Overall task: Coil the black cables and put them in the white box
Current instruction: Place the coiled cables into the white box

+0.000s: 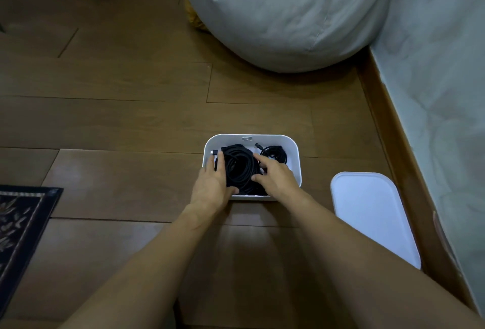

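A white box (294, 150) stands on the wooden floor at the middle of the view. Inside it lies a large coil of black cable (238, 166), and a smaller black coil (274, 154) sits in the box's far right corner. My left hand (212, 184) holds the large coil's left side, fingers along it and thumb under its near edge. My right hand (275, 177) grips the coil's right side with curled fingers. A silver plug (214, 152) pokes out at the coil's far left.
The box's white lid (372, 213) lies flat on the floor to the right. A grey beanbag (283, 13) fills the far middle, a grey bed edge (446, 118) runs along the right, and a dark patterned rug (18, 229) lies at the left.
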The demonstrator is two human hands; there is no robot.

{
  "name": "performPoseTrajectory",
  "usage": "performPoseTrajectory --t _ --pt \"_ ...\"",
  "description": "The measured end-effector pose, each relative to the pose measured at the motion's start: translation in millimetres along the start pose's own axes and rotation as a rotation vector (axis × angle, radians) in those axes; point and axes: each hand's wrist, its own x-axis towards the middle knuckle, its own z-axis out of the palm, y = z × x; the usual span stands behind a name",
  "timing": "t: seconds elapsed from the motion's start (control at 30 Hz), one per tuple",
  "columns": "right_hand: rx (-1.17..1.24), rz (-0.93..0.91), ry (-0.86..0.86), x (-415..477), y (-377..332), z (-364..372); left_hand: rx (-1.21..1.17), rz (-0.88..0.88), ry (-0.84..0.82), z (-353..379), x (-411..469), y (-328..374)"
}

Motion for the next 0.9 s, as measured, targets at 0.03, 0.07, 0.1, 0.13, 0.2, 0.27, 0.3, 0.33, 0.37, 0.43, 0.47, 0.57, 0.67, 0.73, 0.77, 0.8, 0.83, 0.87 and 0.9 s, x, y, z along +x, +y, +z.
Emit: performPoseTrajectory --t 0.03,0.07,0.1,0.13,0.2,0.27,0.3,0.33,0.37,0.43,0.47,0.57,0.67,0.73,0.77,0.8,0.83,0.87,0.9 --pt "0.008 -0.006 0.051 -5 1 -5 -0.014 0.019 0.048 0 -7 -2" --pt "0.015 -0.016 0.121 -10 5 -9 -0.023 0.042 0.1 -1 -13 -4" --pt "0.014 -0.034 0.201 -17 9 -14 -0.026 0.06 0.149 -1 -18 -6" --pt "-0.007 -0.052 0.284 -24 14 -19 -0.028 0.063 0.189 -1 -24 -8" --pt "-0.085 -0.047 0.393 -40 30 -26 -0.074 0.034 0.222 -1 -30 -12" --pt "-0.134 0.026 0.403 -56 49 -28 -0.188 -0.046 0.169 2 -36 -13" --pt "-0.114 0.061 0.376 -62 58 -28 -0.247 -0.09 0.14 4 -39 -13" --pt "-0.07 0.086 0.326 -68 64 -29 -0.3 -0.127 0.118 6 -42 -13" --pt "-0.017 0.096 0.276 -72 70 -29 -0.341 -0.15 0.109 8 -45 -13" --pt "0.077 0.136 0.186 -78 75 -30 -0.388 -0.155 0.122 13 -48 -15" --pt "0.118 0.15 0.155 -80 74 -30 -0.392 -0.152 0.141 15 -49 -16" --pt "0.23 0.132 0.116 -79 73 -27 -0.384 -0.14 0.179 17 -46 -16" --pt "0.234 0.155 0.108 -70 75 -30 -0.384 -0.117 0.191 17 -38 -9" --pt "0.266 0.154 0.105 -65 77 -39 -0.384 -0.113 0.187 18 -28 -4" --pt "0.265 0.152 0.101 -63 79 -45 -0.385 -0.117 0.18 19 -23 0" --pt "0.242 0.16 0.095 -63 82 -50 -0.381 -0.127 0.17 21 -18 3" --pt "0.21 0.178 0.099 -63 87 -53 -0.376 -0.13 0.16 23 -15 5" --pt "0.149 0.219 0.114 -66 94 -55 -0.369 -0.136 0.149 24 -13 7" --pt "0.08 0.26 0.146 -71 103 -55 -0.371 -0.143 0.138 26 -13 7"
